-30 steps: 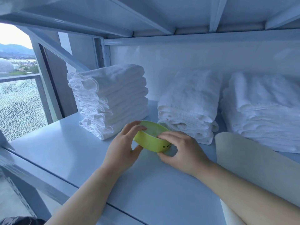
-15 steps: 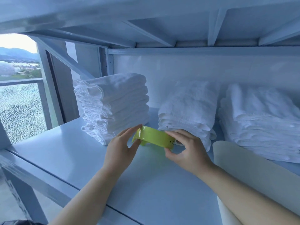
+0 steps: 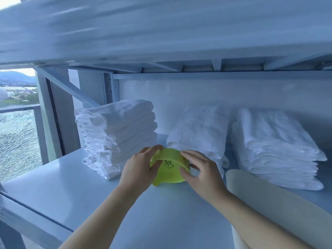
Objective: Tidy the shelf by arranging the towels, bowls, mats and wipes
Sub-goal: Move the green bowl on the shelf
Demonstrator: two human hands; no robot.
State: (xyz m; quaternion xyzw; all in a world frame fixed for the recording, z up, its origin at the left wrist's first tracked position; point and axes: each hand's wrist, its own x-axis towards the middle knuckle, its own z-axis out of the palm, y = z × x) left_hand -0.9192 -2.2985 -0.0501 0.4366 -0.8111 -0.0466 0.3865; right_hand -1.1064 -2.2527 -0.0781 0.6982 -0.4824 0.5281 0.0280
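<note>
Holding the green bowl from both sides, the person keeps it over the middle of the shelf board. The left hand has its fingers curled over the upper rim and its thumb on the wall. The right hand pinches the opposite side between fingers and thumb. The bowl is tilted, with its outer wall toward the camera. Its lower edge is at the board, but it is not possible to tell if it rests there.

On the wall of the bowl there is a small black print. It looks like an outline drawing, and no letters can be read.

Seen from the bowl, the left towel stack stands at 10 o'clock, near but apart. The middle towel stack is at 1 o'clock, just behind the right hand's fingers. The right towel stack lies at 2 o'clock. A rolled beige mat lies at 4 o'clock, close beside the right forearm.

Open board runs from 7 to 9 o'clock, up to the front edge and the left end of the shelf. The upper shelf hangs low over the stacks. A window is at far 9 o'clock.
</note>
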